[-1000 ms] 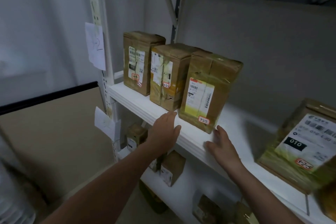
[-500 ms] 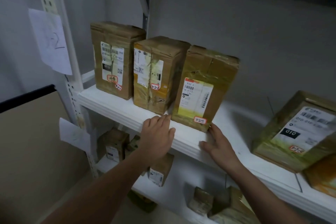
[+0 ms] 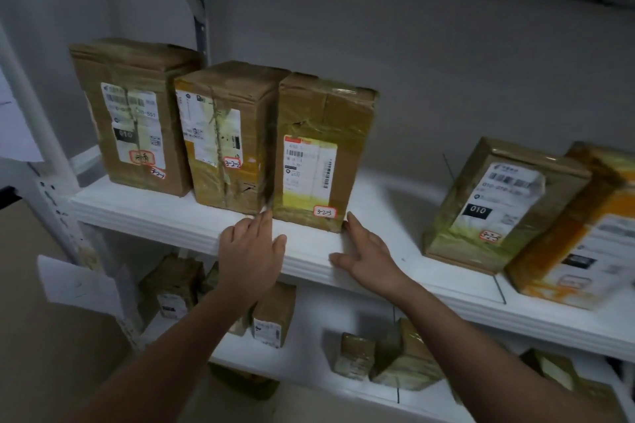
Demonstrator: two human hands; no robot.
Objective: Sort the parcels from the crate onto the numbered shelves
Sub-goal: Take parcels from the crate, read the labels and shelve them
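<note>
Three brown taped parcels stand upright in a row on the white middle shelf (image 3: 171,213). The rightmost one, parcel 3-2-3 (image 3: 323,151), stands against parcel 3-2-2 (image 3: 223,137), with parcel 3-2-1 (image 3: 134,113) at the left end. My left hand (image 3: 252,254) lies on the shelf's front edge, fingers straight, fingertips at the bottom left corner of parcel 3-2-3. On the other side my right hand (image 3: 366,251) rests flat on the shelf, its fingertips touching that parcel's bottom right corner. Neither hand grips anything.
Further right on the same shelf a parcel marked 010 (image 3: 505,199) leans back, with an orange-printed parcel (image 3: 580,240) beside it. The lower shelf (image 3: 309,367) holds several small parcels. A white upright post (image 3: 41,154) with paper tags stands at the left.
The view has come closer to the shelf. Parcel 3-2-3 was tilted and now stands upright against parcel 3-2-2; both hands stay at its base.
</note>
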